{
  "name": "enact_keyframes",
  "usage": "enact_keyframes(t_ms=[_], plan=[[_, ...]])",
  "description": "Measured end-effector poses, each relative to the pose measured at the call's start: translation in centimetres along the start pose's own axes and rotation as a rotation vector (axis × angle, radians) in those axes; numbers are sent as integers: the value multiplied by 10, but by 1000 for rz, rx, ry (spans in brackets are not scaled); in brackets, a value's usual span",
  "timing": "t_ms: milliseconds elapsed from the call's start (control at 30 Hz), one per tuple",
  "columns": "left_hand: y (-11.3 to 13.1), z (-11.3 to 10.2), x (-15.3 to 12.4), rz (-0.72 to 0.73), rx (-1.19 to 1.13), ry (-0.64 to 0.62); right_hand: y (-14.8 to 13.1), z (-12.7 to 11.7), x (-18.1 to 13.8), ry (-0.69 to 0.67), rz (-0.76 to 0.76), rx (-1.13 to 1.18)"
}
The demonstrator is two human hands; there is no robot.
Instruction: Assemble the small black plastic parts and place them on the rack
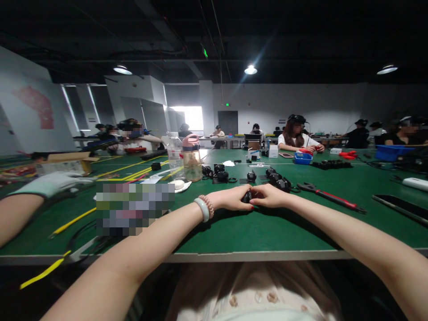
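Over the green table (214, 236), my left hand (234, 198) and my right hand (271, 196) meet with their fingertips closed around a small black part (246, 196). The fingers cover most of it, so its exact kind does not show. A pale bangle and a coiled band circle my left wrist. Just beyond the hands lie similar black pieces: a cluster (219, 171) to the left, a single one (251, 177) in the middle and a group (279, 179) to the right. Pliers with red and black handles (331, 197) rest right of my right hand.
A drink bottle with a pink lid (191, 162) stands left of the black pieces. At far left reaches a co-worker's gloved hand (55, 183). A phone (401, 207) lies at right. Blue bins (303, 158) and another seated person (296, 136) are across the table.
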State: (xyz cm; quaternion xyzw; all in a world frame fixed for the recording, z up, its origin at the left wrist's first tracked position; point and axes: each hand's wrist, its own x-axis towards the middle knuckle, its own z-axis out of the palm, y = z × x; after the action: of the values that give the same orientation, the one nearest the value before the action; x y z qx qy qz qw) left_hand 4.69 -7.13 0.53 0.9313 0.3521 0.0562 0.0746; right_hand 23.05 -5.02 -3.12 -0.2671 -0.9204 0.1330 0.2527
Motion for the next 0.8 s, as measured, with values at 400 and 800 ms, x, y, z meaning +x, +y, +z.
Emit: enact_keyframes(t_ms=[400, 800], plan=[[-3, 1, 1, -2, 14, -13, 2, 0, 2, 8, 45, -50], [1, -1, -1, -2, 8, -3, -1, -1, 0, -6, 2, 3]])
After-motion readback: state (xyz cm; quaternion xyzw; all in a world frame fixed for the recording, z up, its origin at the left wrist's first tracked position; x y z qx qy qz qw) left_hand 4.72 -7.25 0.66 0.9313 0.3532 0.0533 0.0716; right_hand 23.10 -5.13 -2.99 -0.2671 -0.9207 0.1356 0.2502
